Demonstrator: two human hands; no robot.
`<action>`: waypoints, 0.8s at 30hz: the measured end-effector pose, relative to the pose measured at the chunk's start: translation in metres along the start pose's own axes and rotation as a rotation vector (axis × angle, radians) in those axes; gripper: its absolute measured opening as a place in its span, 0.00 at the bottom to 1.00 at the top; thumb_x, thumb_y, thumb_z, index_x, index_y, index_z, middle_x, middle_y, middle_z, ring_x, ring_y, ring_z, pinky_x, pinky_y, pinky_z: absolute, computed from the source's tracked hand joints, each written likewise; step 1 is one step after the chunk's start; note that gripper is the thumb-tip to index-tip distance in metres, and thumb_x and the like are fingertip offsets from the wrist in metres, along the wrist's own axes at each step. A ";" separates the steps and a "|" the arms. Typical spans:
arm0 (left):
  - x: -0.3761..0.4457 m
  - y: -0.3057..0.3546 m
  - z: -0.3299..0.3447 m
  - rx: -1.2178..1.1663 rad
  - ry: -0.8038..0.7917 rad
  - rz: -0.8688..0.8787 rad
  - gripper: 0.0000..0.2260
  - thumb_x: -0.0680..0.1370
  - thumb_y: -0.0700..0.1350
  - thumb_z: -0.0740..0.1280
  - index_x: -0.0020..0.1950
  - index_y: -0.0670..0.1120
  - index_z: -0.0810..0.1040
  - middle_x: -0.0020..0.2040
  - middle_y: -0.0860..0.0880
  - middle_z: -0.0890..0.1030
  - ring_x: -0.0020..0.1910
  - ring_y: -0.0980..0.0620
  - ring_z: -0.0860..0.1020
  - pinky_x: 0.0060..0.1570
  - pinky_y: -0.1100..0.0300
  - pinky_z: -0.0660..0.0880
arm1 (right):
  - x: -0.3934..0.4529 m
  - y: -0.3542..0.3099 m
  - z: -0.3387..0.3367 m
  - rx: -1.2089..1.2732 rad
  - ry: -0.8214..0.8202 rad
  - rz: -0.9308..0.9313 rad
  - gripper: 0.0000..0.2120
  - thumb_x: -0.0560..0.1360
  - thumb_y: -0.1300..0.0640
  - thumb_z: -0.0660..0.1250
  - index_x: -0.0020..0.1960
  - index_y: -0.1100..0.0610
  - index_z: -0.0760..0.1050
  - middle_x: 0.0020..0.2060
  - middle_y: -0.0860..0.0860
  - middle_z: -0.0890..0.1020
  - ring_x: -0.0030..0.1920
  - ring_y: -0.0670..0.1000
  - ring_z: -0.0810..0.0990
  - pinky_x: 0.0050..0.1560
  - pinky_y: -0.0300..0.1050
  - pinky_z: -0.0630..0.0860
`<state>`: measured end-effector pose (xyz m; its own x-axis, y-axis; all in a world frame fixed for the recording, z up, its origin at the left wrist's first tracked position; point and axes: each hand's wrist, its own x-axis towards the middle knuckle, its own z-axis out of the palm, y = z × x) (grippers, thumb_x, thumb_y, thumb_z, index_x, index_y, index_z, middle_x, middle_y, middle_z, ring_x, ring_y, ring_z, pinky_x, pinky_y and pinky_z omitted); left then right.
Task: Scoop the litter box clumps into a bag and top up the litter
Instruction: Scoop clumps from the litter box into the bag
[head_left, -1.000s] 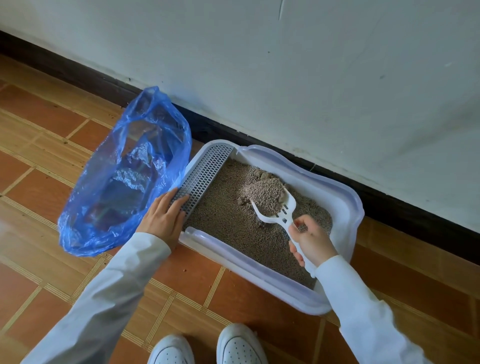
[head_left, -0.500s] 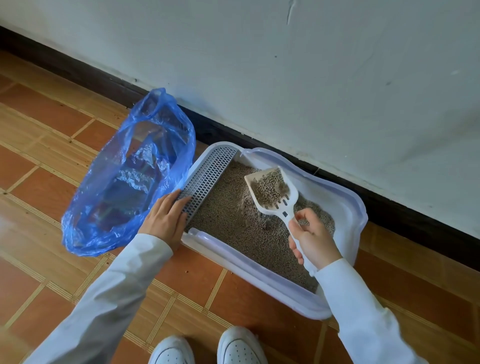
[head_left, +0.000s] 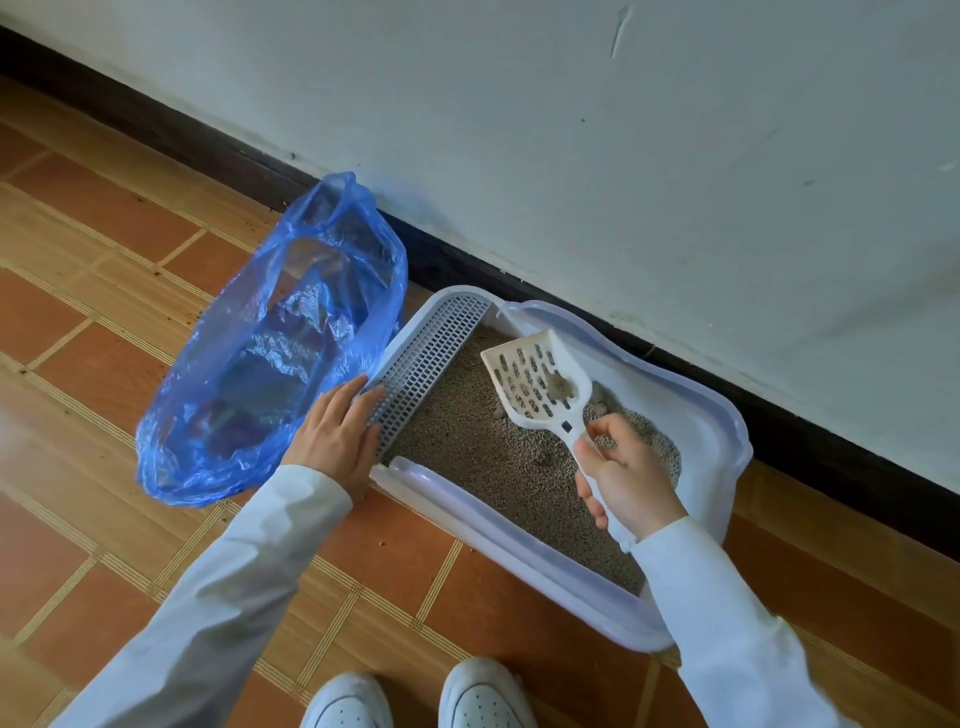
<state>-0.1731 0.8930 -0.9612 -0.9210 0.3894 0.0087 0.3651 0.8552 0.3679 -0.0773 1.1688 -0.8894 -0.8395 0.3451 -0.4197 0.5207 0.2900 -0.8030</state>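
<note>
Change: scoop (head_left: 537, 382) lifted higher above the litter than half a second ago, nearly emptied, most grains sifted out through the slots; one small clump left near the neck of the blade.
Right hand: right hand (head_left: 626, 475) over the near right part of the litter box (head_left: 717, 431), fingers (head_left: 597, 434) curled round the white scoop handle, gripping it, blade tilted up and away toward the wall (head_left: 623, 156).
Left hand: left hand (head_left: 337, 436) laid flat on the left end of the box, fingers straight and relaxed, tips touching the grid panel (head_left: 431, 364); grasping nothing.
Litter: grey-brown litter (head_left: 498, 467) spread across the box floor, a few pale lumps just beside the scoop's neck.
Litter box: white, with a pale lilac rim, on the tiled floor (head_left: 104, 374), far side close to the dark skirting board (head_left: 831, 452).
Bag: blue plastic bag (head_left: 270, 379) on the floor just left of the box, mouth open, its edge touching the box's left end and the left hand.
Sleeves: pale sleeves (head_left: 218, 597) on both arms.
Shoes: two white shoes (head_left: 483, 696) at the bottom edge, near the box's front side.
Floor: scattered dark specks on the tiles by the bag.
</note>
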 end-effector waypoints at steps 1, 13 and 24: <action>-0.001 -0.001 0.000 0.007 0.007 0.000 0.23 0.77 0.49 0.52 0.65 0.40 0.73 0.63 0.38 0.75 0.59 0.35 0.75 0.57 0.40 0.73 | 0.001 -0.001 0.002 -0.011 0.007 -0.007 0.02 0.79 0.55 0.60 0.49 0.49 0.70 0.25 0.51 0.76 0.24 0.51 0.69 0.25 0.42 0.68; -0.006 -0.025 -0.006 0.102 0.190 -0.242 0.28 0.62 0.36 0.76 0.62 0.41 0.77 0.53 0.43 0.82 0.48 0.38 0.79 0.42 0.45 0.76 | 0.028 -0.084 0.066 0.086 -0.281 -0.042 0.06 0.80 0.56 0.61 0.48 0.58 0.73 0.29 0.55 0.76 0.23 0.50 0.68 0.23 0.40 0.66; 0.004 -0.044 0.006 0.132 0.365 -0.020 0.20 0.64 0.39 0.62 0.52 0.49 0.83 0.45 0.53 0.85 0.37 0.49 0.76 0.38 0.60 0.62 | 0.082 -0.126 0.151 -0.572 -0.273 -0.314 0.10 0.79 0.49 0.60 0.49 0.55 0.71 0.40 0.55 0.80 0.38 0.56 0.78 0.38 0.52 0.78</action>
<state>-0.1917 0.8588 -0.9827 -0.9073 0.2455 0.3414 0.3389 0.9075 0.2483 -0.2350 1.0255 -0.8870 -0.9334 -0.0459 -0.3558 0.1847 0.7886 -0.5865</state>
